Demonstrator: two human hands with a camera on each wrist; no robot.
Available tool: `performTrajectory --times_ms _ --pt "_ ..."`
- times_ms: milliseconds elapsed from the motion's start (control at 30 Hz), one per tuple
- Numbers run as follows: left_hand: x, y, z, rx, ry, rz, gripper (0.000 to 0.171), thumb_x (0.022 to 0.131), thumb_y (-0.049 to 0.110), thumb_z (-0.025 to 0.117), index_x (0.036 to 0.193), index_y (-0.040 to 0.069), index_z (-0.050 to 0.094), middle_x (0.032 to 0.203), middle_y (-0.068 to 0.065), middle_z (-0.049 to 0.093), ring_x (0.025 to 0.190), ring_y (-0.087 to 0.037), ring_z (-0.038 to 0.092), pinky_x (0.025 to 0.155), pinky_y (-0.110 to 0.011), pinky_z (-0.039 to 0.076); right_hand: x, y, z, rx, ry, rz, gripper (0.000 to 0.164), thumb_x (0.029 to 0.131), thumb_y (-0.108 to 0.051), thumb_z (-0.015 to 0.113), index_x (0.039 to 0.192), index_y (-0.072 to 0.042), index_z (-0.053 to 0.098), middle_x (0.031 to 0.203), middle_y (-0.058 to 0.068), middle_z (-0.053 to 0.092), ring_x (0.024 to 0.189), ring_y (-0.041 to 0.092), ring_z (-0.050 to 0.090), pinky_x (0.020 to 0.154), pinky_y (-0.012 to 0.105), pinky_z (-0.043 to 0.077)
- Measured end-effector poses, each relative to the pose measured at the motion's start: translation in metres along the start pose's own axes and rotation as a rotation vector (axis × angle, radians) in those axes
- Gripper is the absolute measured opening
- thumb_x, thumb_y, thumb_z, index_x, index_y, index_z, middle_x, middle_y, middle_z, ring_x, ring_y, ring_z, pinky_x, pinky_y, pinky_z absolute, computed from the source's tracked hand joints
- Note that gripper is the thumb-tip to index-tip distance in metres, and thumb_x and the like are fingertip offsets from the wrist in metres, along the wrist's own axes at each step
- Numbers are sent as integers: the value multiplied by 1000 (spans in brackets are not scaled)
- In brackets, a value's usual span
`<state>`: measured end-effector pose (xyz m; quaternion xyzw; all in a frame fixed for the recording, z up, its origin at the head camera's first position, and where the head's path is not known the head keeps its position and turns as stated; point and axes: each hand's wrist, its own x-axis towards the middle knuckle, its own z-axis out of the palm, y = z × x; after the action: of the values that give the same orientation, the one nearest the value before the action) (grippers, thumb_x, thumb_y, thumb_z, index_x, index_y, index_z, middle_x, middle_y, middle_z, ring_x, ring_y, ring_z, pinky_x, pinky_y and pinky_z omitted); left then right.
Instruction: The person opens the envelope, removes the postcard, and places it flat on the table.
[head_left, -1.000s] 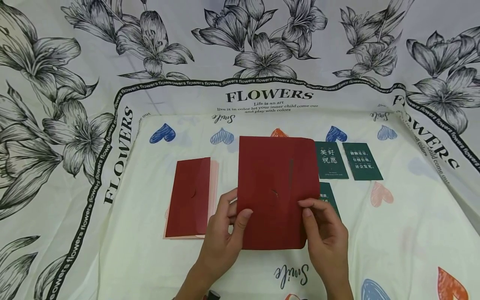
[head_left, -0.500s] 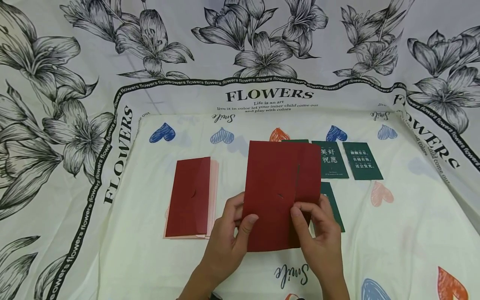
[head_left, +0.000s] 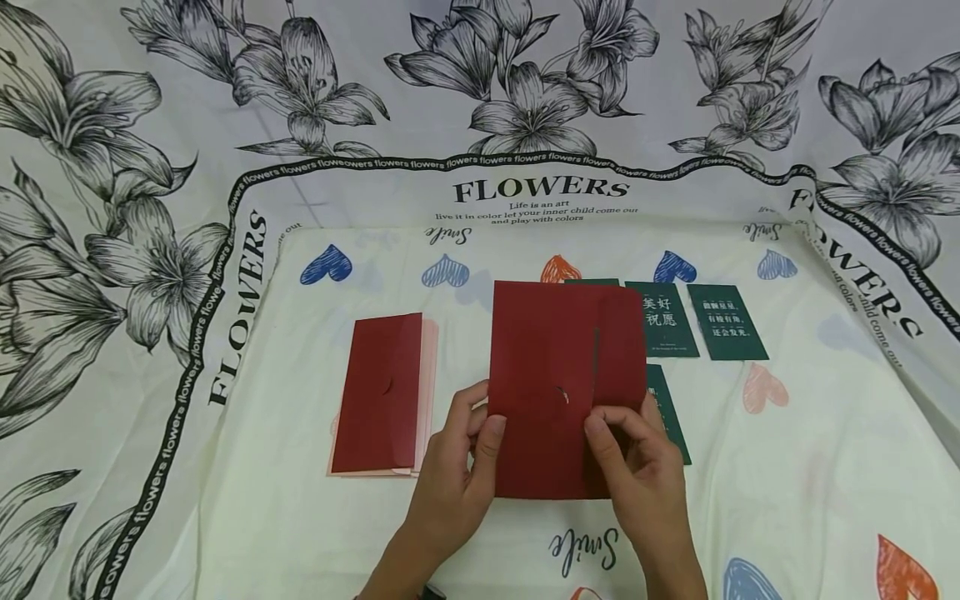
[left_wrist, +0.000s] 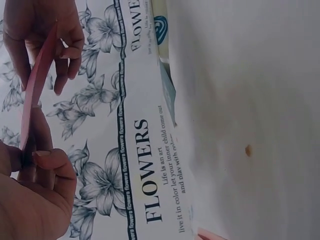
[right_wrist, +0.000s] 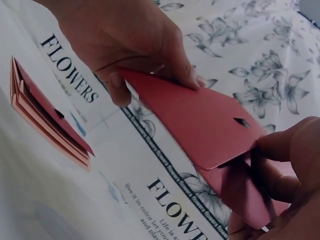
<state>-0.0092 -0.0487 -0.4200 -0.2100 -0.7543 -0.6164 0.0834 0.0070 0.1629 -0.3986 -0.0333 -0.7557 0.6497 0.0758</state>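
Observation:
A dark red paper envelope (head_left: 540, 367) is held up above the cloth by both hands. My left hand (head_left: 456, 467) grips its left edge, thumb in front and fingers behind. With thumb and index finger, my right hand (head_left: 648, 467) pinches the envelope by the fold edge of its right-hand part; its other fingers lie behind. A small curved slit shows near the middle of the front. In the right wrist view the envelope (right_wrist: 200, 120) has a gap between its layers beside the right hand (right_wrist: 295, 170), and the left hand (right_wrist: 130, 40) grips the far end.
Left of the hands, a second red envelope (head_left: 378, 392) lies on a pile of pink ones (head_left: 427, 375). Several green cards with white writing, such as this card (head_left: 727, 322), lie behind and right of the held envelope. A heart-printed cloth (head_left: 285, 517) covers the table.
My right fingers have shifted left from the envelope's right edge to its fold edge. The envelope has moved slightly right and its top lower, uncovering part of a green card behind it.

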Motion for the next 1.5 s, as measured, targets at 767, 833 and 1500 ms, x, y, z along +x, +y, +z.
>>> performTrajectory --times_ms 767,833,1500 --pt "1 -3 3 -28 18 -84 26 112 15 53 138 18 53 76 7 60 62 -6 48 76 -33 60 -2 5 0 -54 106 -40 6 103 -3 67 103 -2 73 125 9 55 112 29 58 79 26 59" --pt "1 -3 3 -48 19 -90 24 112 14 53 136 18 54 76 7 60 63 -7 47 77 -34 60 -3 4 -2 -35 101 -28 7 103 -3 66 105 0 73 126 10 55 114 30 58 82 26 59" --pt "2 -6 -9 -30 86 -106 17 112 11 53 128 15 56 74 5 61 63 -9 44 71 -31 56 0 1 -36 108 250 38 24 106 -6 62 121 11 71 132 19 61 125 31 60 93 24 58"
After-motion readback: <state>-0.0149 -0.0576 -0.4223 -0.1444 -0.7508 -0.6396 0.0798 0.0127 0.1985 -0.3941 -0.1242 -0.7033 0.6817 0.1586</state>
